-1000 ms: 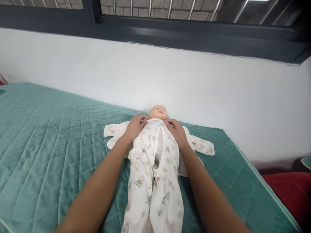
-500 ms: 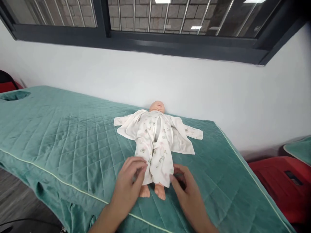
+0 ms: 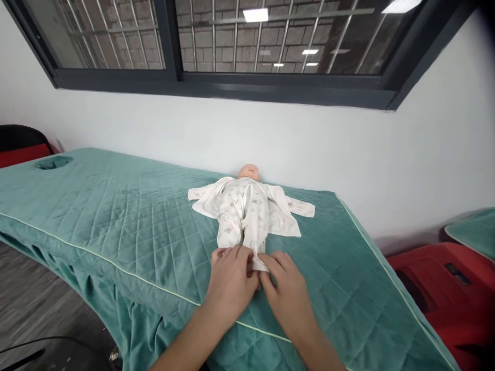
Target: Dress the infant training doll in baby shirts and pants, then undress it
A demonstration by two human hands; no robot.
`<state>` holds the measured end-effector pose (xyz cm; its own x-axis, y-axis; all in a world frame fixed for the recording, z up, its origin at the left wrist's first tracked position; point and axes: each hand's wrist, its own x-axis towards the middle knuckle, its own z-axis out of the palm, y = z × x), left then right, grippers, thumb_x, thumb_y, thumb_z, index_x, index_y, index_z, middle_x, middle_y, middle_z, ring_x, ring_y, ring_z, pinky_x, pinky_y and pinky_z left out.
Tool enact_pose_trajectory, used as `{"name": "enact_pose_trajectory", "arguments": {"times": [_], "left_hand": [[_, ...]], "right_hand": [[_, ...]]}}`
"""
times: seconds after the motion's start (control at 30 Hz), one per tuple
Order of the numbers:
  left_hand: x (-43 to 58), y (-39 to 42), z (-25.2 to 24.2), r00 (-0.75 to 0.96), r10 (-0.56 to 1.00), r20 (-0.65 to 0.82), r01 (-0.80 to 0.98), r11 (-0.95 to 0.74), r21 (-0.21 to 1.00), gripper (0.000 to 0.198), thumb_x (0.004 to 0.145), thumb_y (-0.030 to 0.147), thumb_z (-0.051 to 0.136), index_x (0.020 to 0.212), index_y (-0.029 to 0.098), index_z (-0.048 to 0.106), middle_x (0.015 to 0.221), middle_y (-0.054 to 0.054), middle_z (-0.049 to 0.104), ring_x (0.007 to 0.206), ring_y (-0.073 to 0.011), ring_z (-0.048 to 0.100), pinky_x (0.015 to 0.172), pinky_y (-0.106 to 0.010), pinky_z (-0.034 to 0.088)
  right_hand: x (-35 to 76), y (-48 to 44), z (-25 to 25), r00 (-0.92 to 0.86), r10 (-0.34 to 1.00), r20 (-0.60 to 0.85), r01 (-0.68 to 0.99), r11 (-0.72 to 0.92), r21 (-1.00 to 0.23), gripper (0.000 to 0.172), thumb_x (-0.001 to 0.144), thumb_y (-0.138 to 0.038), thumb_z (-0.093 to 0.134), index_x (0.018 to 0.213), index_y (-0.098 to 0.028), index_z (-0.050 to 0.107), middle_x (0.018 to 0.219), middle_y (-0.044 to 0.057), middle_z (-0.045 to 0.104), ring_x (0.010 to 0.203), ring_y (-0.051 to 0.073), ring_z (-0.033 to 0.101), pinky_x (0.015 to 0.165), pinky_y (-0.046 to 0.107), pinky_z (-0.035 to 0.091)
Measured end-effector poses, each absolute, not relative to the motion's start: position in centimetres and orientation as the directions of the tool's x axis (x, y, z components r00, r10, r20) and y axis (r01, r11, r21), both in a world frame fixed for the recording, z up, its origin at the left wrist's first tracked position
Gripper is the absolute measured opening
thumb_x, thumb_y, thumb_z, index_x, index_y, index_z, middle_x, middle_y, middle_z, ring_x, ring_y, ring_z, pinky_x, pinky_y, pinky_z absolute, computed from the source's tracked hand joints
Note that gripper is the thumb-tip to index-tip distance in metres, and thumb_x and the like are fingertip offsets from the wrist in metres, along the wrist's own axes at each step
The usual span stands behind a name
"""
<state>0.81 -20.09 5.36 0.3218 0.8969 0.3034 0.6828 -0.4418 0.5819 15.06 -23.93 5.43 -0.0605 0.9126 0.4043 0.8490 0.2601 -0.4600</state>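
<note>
A baby doll (image 3: 249,172) lies on its back on the green quilted bed cover (image 3: 154,221), head toward the wall. It wears white printed baby pants (image 3: 231,219), and a white baby jacket (image 3: 283,219) is spread open beneath it with the sleeves out to both sides. My left hand (image 3: 234,278) is closed at the lower legs, its fingertips at the cuff of the pant leg on the right. My right hand (image 3: 283,283) pinches the same cuff from its outer side. Both hands hide the doll's feet almost wholly.
A wall with a dark-framed window (image 3: 278,90) runs behind the bed. To the right stands a red plastic chair or stool (image 3: 444,293) beside another green cover (image 3: 474,232). At the far left, the bed has a face hole (image 3: 54,163); a cable (image 3: 42,338) lies on the floor.
My hands have come together from either side of the legs onto the right-hand cuff, and the pant leg is now bunched narrower. The camera view has tilted up slightly.
</note>
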Motion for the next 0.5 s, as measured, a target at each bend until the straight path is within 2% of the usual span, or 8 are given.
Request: {"name": "enact_pose_trajectory", "arguments": {"times": [0.1, 0.2, 0.33, 0.4, 0.5], "left_hand": [[0.6, -20.3, 5.9, 0.275, 0.918, 0.285, 0.645, -0.397, 0.653, 0.012, 0.084, 0.017, 0.053, 0.090, 0.025, 0.059, 0.085, -0.001, 0.071, 0.085, -0.0228, 0.066, 0.097, -0.049, 0.039], [0.0, -20.8, 5.4, 0.247, 0.918, 0.310, 0.584, -0.396, 0.709, 0.018, 0.088, 0.017, 0.049, 0.098, 0.026, 0.061, 0.087, -0.001, 0.073, 0.087, -0.0223, 0.068, 0.097, -0.046, 0.043], [-0.8, -21.7, 3.8, 0.246, 0.865, 0.438, 0.623, -0.487, 0.612, 0.022, 0.089, 0.014, 0.048, 0.103, 0.026, 0.061, 0.097, -0.004, 0.073, 0.097, -0.0248, 0.066, 0.099, -0.049, 0.043], [-1.0, -22.1, 3.3, 0.261, 0.837, 0.480, 0.648, -0.521, 0.556, 0.025, 0.088, 0.011, 0.047, 0.104, 0.026, 0.060, 0.099, -0.005, 0.071, 0.098, -0.0250, 0.065, 0.100, -0.050, 0.042], [-1.3, -22.9, 3.0, 0.266, 0.825, 0.499, 0.643, -0.538, 0.545, 0.023, 0.089, 0.010, 0.047, 0.102, 0.025, 0.058, 0.096, -0.004, 0.070, 0.096, -0.0232, 0.063, 0.100, -0.051, 0.043]], "right_hand": [[14.8, -24.9, 6.3, -0.109, 0.897, 0.427, 0.873, 0.292, -0.391, 0.031, 0.092, -0.013, 0.043, 0.111, -0.027, 0.064, 0.090, 0.005, 0.061, 0.087, 0.023, 0.058, 0.073, 0.037, 0.048], [15.1, -25.2, 5.0, -0.034, 0.903, 0.428, 0.905, 0.210, -0.370, 0.030, 0.089, -0.014, 0.047, 0.111, -0.027, 0.062, 0.093, 0.006, 0.063, 0.088, 0.025, 0.060, 0.069, 0.036, 0.049], [15.5, -25.2, 2.9, 0.057, 0.932, 0.357, 0.900, 0.107, -0.424, 0.022, 0.087, -0.017, 0.050, 0.104, -0.026, 0.060, 0.089, 0.004, 0.064, 0.079, 0.023, 0.064, 0.060, 0.033, 0.049], [15.6, -25.6, 3.1, 0.043, 0.945, 0.323, 0.888, 0.112, -0.447, 0.017, 0.089, -0.018, 0.048, 0.097, -0.027, 0.060, 0.085, 0.003, 0.063, 0.072, 0.021, 0.064, 0.058, 0.032, 0.049], [15.9, -26.8, 4.4, 0.005, 0.924, 0.383, 0.885, 0.174, -0.432, 0.018, 0.091, -0.019, 0.046, 0.100, -0.027, 0.059, 0.090, 0.005, 0.063, 0.078, 0.021, 0.065, 0.063, 0.033, 0.051]]}}
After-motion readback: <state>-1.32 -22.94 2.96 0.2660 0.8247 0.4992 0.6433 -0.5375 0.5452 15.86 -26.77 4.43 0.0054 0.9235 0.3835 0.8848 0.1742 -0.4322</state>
